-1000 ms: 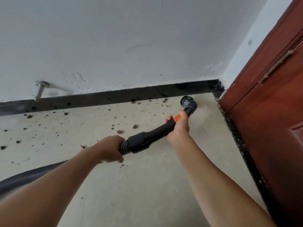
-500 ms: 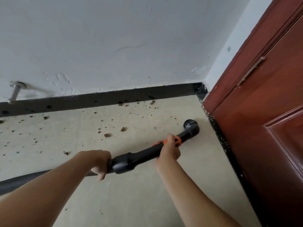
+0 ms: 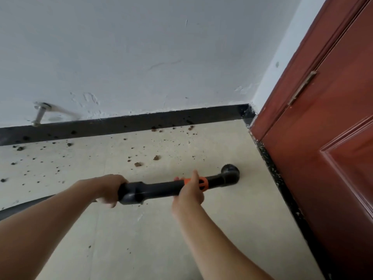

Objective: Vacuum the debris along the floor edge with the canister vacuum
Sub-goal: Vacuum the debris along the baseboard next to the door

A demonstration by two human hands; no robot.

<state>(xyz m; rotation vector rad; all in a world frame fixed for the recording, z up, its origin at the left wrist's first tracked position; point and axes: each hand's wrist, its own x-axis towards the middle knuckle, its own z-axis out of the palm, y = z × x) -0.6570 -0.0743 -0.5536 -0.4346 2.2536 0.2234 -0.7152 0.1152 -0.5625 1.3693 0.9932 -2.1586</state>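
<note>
1. one black plastic vacuum wand lies nearly level above the beige tiled floor, with one orange ring round it near the front.
2. its one round black brush nozzle sits on the floor near the speckled black strip at the foot of the one red-brown wooden door.
3. two hands hold the wand. the left hand has its fingers curled round the rear end, where one grey hose runs off to the left.
4. the right hand grips the wand just behind the orange ring, thumb raised.
5. the brown debris is unswept: a cluster against the black skirting board, two larger lumps on the floor left of the nozzle, and many specks further left.
6. one metal door stopper sticks out of the white wall.
</note>
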